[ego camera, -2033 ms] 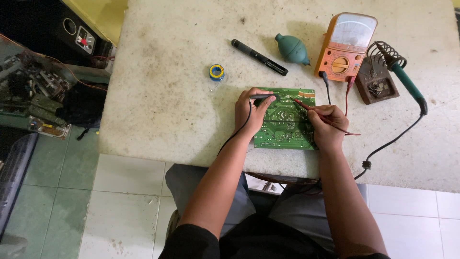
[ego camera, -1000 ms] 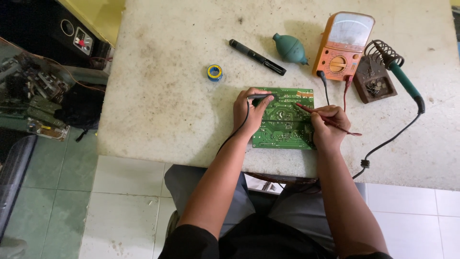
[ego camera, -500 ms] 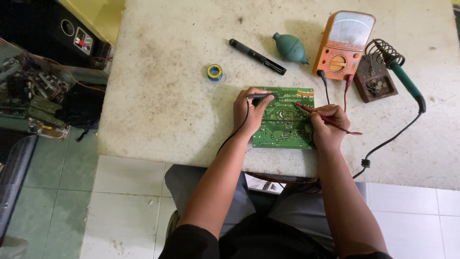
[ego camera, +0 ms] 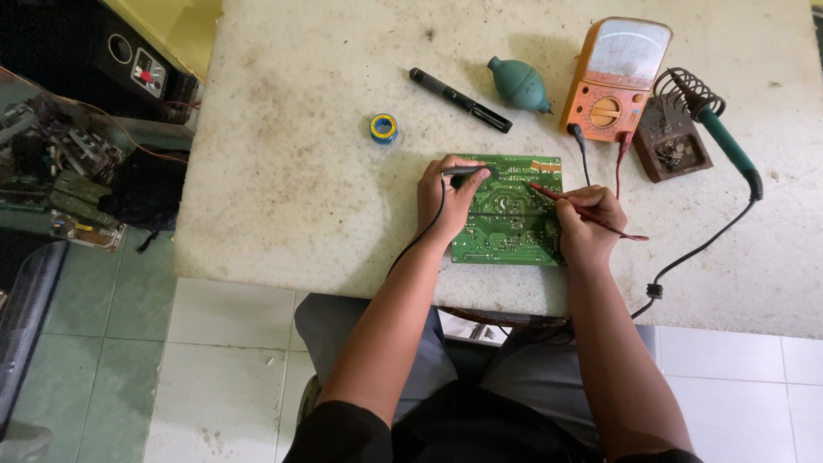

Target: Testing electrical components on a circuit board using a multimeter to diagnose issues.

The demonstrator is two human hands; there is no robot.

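Green circuit board [ego camera: 510,214] lies flat, solder side up, close to the near edge of the worktop [ego camera: 283,171] — right between the two hands. It looks a bit longer front-to-back than side-to-side, so its long axis runs roughly from the near edge toward the far edge.

Left hand [ego camera: 446,199] sits on the board's left edge, fingers closed around the black probe [ego camera: 467,171]. That probe lies almost crosswise, tip pointing right onto the board's far-left corner area, black lead trailing back down past the wrist.

Right hand [ego camera: 590,221] rests on the board's right edge, pinching the red probe [ego camera: 583,208] like a pen. Its long axis slants — tip aimed up-left at the board's far part, tail sticking out to the lower right. Both tips land along the far strip of the board, well apart from each other; I can't tell for sure whether either actually touches the copper.

Both leads run to the orange analog multimeter [ego camera: 615,77], just beyond the board's far-right corner — nearer the right hand. Soldering iron [ego camera: 724,137] in its stand sits right of that.
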